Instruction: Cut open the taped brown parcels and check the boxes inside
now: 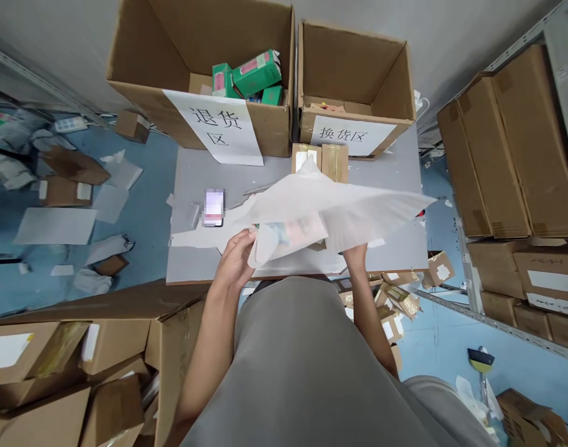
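Note:
A thin white translucent wrapping sheet (372, 214) spreads over the middle of the table, with one corner flared out to the right. Through its folded part shows a pink, green and blue package (302, 231), blurred by the layer over it. My left hand (237, 257) is closed, thumb and fingers pinching the left side of the wrapped package. My right hand (356, 256) is at the sheet's lower right edge, its fingers mostly hidden beneath the sheet. Just behind the sheet stand two small cardboard boxes (334, 162), partly covered by it.
At the table's back stand a large open carton (181, 118) holding several green boxes (258, 73) and a smaller open carton (306, 115), both with paper signs. A phone (213, 208) lies left on the table (190, 267). Stacked cartons (511, 149) fill the right shelf; a box-filled carton (174, 347) stands lower left.

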### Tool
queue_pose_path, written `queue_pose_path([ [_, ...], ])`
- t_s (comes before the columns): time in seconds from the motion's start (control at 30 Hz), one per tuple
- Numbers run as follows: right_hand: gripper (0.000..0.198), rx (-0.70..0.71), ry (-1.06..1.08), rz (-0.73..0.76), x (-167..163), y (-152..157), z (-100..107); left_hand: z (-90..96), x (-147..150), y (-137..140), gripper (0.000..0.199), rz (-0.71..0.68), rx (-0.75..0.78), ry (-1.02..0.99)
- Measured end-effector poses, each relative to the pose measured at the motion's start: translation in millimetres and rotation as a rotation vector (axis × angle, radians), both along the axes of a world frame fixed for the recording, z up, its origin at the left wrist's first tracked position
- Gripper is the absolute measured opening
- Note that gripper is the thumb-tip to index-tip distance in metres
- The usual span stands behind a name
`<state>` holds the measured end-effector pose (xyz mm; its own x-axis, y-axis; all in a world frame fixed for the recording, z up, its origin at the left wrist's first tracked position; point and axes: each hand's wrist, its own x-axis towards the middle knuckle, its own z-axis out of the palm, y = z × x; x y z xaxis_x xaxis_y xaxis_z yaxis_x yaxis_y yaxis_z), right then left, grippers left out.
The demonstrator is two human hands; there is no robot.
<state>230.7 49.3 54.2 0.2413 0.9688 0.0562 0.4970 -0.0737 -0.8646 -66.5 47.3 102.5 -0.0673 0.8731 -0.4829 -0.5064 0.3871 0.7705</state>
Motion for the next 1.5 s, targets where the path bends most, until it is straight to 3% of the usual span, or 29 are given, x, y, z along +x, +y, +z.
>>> queue_pose_path([
  [0.1,0.034,0.033,0.198,-0.185,-21.1,-21.0,42.4,1.4,6.7,-1.9,0.045,-0.021,-0.002,0.011],
  [0.2,0.043,-0.015,0.426,0.006,-52.4,-29.6,68.1,0.9,18.9,-6.0,0.052,-0.091,-0.003,-0.011],
  [0.27,0.054,-0.047,0.532,0.103,-73.1,-26.3,70.4,-1.0,28.5,-10.6,0.054,-0.151,-0.012,-0.055],
  [0.43,0.057,-0.047,0.535,-0.031,-90.3,-7.0,52.5,-9.2,37.7,-24.0,0.061,-0.277,-0.03,-0.022],
  [0.5,0.058,-0.07,0.548,-0.024,-82.4,-4.1,48.0,-9.3,30.5,-27.6,0.067,-0.151,0.046,0.103],
  [0.6,0.06,-0.12,0.578,0.012,-67.6,-5.6,46.5,0.6,13.3,-29.4,0.074,0.207,0.287,0.434],
  [0.63,0.061,-0.136,0.577,0.022,-64.0,-6.8,46.9,6.5,8.1,-28.8,0.073,0.269,0.367,0.558],
  [0.67,0.062,-0.15,0.572,0.031,-61.5,-7.9,47.6,12.9,4.2,-27.5,0.071,0.268,0.427,0.666],
  [0.73,0.063,-0.166,0.567,0.049,-59.5,-9.6,49.4,25.2,1.1,-22.8,0.061,0.094,0.456,0.772],
  [0.83,0.06,-0.171,0.566,0.102,-61.4,-10.3,52.4,34.8,7.2,-13.4,0.046,-0.233,0.32,0.675],
  [0.97,0.063,-0.171,0.498,0.165,-62.8,-8.4,51.7,29.5,16.9,-5.6,0.039,-0.341,0.246,0.602],
  [1.1,0.072,-0.145,0.376,0.081,-55.4,-6.0,42.0,18.4,10.1,-5.1,0.042,-0.245,0.268,0.582],
  [1.23,0.069,-0.098,0.145,0.013,-40.1,-5.6,26.7,12.1,-9.2,-1.8,0.043,0.034,0.179,0.449],
  [1.33,0.06,-0.159,-0.065,0.06,-30.2,-6.5,11.6,13.8,-22.6,2.7,0.048,0.194,0.151,0.31],
  [1.5,0.039,-0.339,-0.316,0.064,-22.2,-0.7,-17.2,22.4,-26.1,2.7,0.052,0.165,0.163,0.224],
])
